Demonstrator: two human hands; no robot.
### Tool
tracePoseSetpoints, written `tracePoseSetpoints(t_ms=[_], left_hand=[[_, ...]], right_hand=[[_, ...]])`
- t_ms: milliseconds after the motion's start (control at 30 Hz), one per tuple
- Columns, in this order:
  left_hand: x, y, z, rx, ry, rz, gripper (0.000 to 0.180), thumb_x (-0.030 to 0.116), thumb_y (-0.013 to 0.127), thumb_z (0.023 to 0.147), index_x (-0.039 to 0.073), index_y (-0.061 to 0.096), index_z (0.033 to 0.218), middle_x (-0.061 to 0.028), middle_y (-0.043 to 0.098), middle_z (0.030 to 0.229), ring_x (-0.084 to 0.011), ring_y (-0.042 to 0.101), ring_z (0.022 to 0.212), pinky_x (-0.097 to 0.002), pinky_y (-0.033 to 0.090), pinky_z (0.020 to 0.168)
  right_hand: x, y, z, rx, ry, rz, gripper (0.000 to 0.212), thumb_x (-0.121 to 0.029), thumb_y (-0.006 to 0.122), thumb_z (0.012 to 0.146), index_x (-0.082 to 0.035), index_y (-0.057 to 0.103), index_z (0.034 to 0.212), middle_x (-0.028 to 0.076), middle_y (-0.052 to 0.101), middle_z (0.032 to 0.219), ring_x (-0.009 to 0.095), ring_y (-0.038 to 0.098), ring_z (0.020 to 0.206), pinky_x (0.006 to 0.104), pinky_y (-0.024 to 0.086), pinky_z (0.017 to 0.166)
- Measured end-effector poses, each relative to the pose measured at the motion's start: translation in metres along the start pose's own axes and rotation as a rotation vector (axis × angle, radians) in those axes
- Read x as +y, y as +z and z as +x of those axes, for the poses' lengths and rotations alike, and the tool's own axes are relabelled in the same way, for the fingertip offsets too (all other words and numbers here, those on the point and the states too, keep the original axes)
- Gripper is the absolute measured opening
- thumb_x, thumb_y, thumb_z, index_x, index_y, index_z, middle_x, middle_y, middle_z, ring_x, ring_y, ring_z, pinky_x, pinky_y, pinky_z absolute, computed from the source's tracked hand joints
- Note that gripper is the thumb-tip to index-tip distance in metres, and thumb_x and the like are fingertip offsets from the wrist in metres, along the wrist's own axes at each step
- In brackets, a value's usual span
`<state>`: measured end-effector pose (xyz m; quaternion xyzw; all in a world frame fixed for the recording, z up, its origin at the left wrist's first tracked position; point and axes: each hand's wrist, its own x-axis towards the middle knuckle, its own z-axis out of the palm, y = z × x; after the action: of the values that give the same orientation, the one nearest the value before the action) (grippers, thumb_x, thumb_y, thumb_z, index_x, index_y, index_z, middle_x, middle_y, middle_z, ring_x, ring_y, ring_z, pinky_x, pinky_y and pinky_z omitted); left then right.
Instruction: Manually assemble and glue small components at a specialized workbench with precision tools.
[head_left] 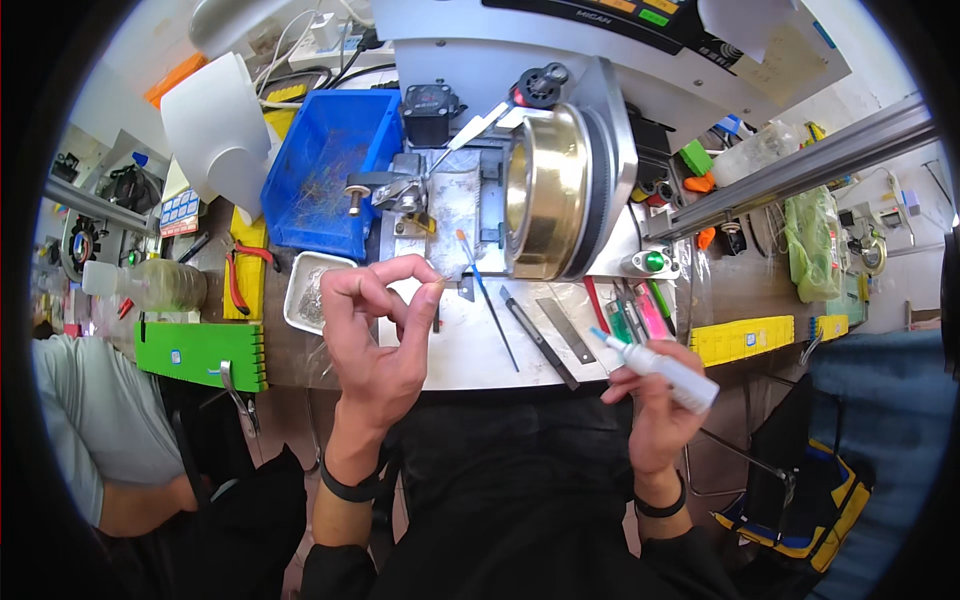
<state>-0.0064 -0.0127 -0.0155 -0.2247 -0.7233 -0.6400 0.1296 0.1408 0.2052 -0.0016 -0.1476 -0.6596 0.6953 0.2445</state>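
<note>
My left hand (378, 335) is raised above the white work surface with thumb and index finger pinched together; whatever is between them is too small to make out. In my right hand (662, 410) is a small white squeeze bottle (680, 383) with a narrow light-blue tip, tilted so the tip points up and left. Beyond my hands stands a machine with a wide brass-coloured wheel (540, 195). Between the hands lie a thin blue brush (488, 300), a dark slim tool (538, 337) and a flat metal strip (566, 330).
A white dish (297, 318) of fine metal pieces sits left of my left hand, below a blue bin (283, 225). Red-handled pliers (237, 283) rest on a yellow strip. Green (190, 355) and yellow (742, 343) racks line the front edge. Another person sits at the left.
</note>
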Motion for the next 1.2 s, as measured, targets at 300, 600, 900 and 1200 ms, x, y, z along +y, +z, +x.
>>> tracePoseSetpoints(t_ms=[300,600,900,1200], left_hand=[[-0.002,0.001,0.006,-0.014,-0.015,-0.087,0.035,-0.009,0.067,0.089,0.006,0.036,0.098,-0.0142,0.069,0.096,-0.0012,0.045,0.054,-0.0158,0.038,0.052],[-0.003,-0.004,0.007,-0.023,-0.026,-0.083,0.034,-0.008,0.068,0.089,0.005,0.038,0.096,-0.0125,0.070,0.095,-0.0001,0.040,0.052,-0.0162,0.035,0.050],[-0.005,-0.004,0.007,-0.014,0.016,-0.099,0.034,-0.008,0.068,0.089,0.005,0.038,0.095,-0.0125,0.070,0.094,0.0002,0.039,0.051,-0.0158,0.035,0.049],[-0.006,0.000,0.004,-0.005,-0.024,-0.150,0.034,-0.007,0.068,0.089,0.006,0.037,0.095,-0.0115,0.070,0.093,0.0010,0.039,0.051,-0.0155,0.032,0.046]], right_hand=[[-0.008,0.026,0.032,-0.001,-0.244,-0.004,0.071,-0.063,0.051,0.095,0.004,0.056,0.117,0.023,0.063,0.112,0.031,0.067,0.093,0.0489,0.061,0.060],[-0.013,0.063,0.063,-0.087,-0.240,0.001,0.067,-0.059,0.045,0.099,0.005,0.062,0.107,0.020,0.068,0.094,0.029,0.069,0.076,0.0444,0.059,0.065],[-0.014,0.070,0.062,-0.111,-0.227,-0.005,0.067,-0.057,0.047,0.098,0.008,0.065,0.099,0.021,0.069,0.089,0.032,0.069,0.073,0.0428,0.057,0.072],[-0.010,0.081,0.056,-0.007,-0.287,-0.105,0.065,-0.053,0.049,0.095,0.009,0.068,0.092,0.020,0.069,0.081,0.030,0.069,0.073,0.0374,0.054,0.073]])
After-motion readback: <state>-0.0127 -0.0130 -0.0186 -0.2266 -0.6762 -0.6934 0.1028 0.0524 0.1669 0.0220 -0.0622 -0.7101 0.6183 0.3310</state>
